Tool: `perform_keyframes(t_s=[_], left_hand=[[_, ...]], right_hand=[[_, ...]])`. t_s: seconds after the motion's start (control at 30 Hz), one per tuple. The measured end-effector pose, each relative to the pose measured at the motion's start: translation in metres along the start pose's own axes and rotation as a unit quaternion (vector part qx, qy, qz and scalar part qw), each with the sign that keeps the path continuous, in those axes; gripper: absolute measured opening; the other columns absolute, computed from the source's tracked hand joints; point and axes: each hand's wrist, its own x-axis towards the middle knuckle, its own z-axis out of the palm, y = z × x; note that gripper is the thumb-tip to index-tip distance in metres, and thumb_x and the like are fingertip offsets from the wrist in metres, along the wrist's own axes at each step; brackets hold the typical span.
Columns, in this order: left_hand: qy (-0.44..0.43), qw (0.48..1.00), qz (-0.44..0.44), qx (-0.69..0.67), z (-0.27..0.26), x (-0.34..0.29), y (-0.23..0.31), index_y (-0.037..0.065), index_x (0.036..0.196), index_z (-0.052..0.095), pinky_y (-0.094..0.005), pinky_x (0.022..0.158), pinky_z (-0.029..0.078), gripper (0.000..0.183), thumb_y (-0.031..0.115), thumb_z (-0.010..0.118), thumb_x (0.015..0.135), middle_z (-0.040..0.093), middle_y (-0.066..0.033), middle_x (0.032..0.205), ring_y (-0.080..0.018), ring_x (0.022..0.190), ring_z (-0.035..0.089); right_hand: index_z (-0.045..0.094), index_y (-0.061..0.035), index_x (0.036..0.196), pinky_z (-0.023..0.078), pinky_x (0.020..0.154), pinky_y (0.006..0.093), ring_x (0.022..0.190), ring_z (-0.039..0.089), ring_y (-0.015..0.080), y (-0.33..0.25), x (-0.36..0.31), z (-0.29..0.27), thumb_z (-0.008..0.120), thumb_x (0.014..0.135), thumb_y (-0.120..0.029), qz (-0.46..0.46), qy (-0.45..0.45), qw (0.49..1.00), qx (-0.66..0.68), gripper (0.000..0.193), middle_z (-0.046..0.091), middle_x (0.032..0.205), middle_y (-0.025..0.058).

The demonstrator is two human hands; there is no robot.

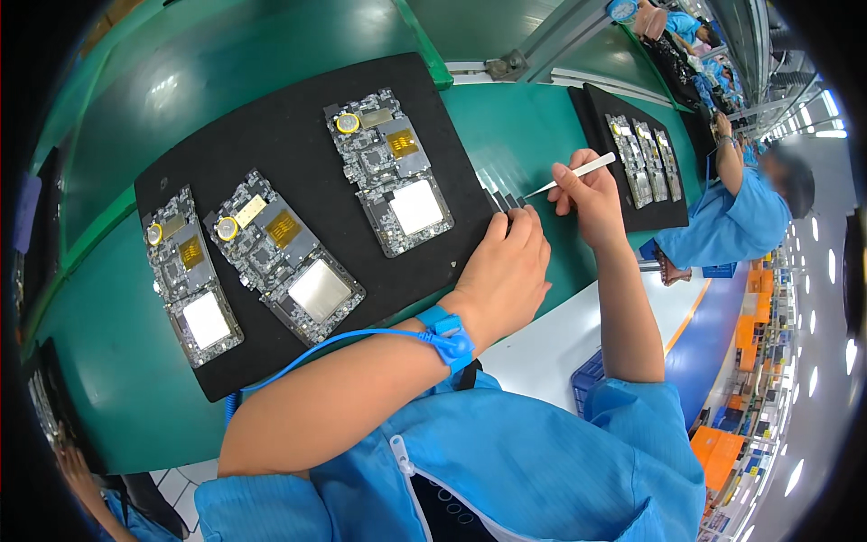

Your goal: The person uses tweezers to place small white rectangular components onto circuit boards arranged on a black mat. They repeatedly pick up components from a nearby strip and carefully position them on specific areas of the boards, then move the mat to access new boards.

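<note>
In my right hand (587, 194) is a pair of pale tweezers (591, 166), pinched between thumb and fingers, its tip pointing down left. The tip is at a clear sheet with dark strips (511, 202) lying by the right edge of a black mat (280, 135). My left hand (510, 262) rests its fingertips on the near end of these strips, the thumb apart from the fingers. Left of it on the mat lies a circuit board (372, 158) with a silver square plate. Two more such boards, one tilted (280, 253) and one at the far left (185, 262), lie beyond it.
A blue wrist strap (447, 336) sits on my left wrist, its cable (334, 339) running across the mat's near edge. Farther right, another black mat (650, 212) bears several boards. A person in blue (731, 212) works there. At the lower left shows another person's hand (77, 470).
</note>
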Motion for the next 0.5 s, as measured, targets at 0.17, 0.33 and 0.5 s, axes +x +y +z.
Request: perform_keyframes(t_s=[0.17, 0.33, 0.5], left_hand=[[-0.008, 1.0, 0.002, 0.003, -0.001, 0.001, 0.001, -0.007, 0.115, 0.055, -0.0365, 0.094, 0.034, 0.058, 0.041, 0.057, 0.083, 0.05, -0.023, 0.124, -0.0293, 0.113, 0.043], [-0.013, 0.999, -0.006, -0.049, -0.003, -0.002, -0.004, -0.008, 0.115, 0.055, -0.0375, 0.096, 0.034, 0.058, 0.04, 0.058, 0.082, 0.05, -0.0228, 0.125, -0.03, 0.114, 0.044], [-0.006, 0.999, 0.024, 0.031, -0.064, -0.06, -0.001, -0.007, 0.116, 0.055, -0.0403, 0.092, 0.039, 0.058, 0.039, 0.059, 0.08, 0.05, -0.0236, 0.126, -0.0321, 0.116, 0.046]], right_hand=[[0.044, -0.0078, 0.087, 0.038, 0.044, 0.0188, 0.047, 0.052, 0.0077, 0.003, 0.001, 0.0, 0.067, 0.085, -0.013, -0.014, -0.002, 1.0, 0.014, 0.024, 0.058, 0.064, 0.0054], [0.045, -0.0089, 0.085, 0.035, 0.043, 0.0189, 0.049, 0.052, 0.009, 0.001, -0.006, 0.01, 0.064, 0.087, -0.01, -0.082, 0.073, 0.984, 0.141, 0.019, 0.055, 0.061, 0.004], [0.045, -0.0095, 0.08, 0.035, 0.042, 0.0181, 0.043, 0.048, 0.0082, -0.037, -0.03, 0.082, 0.06, 0.09, -0.01, -0.077, 0.014, 0.971, 0.226, 0.019, 0.059, 0.061, 0.0081]])
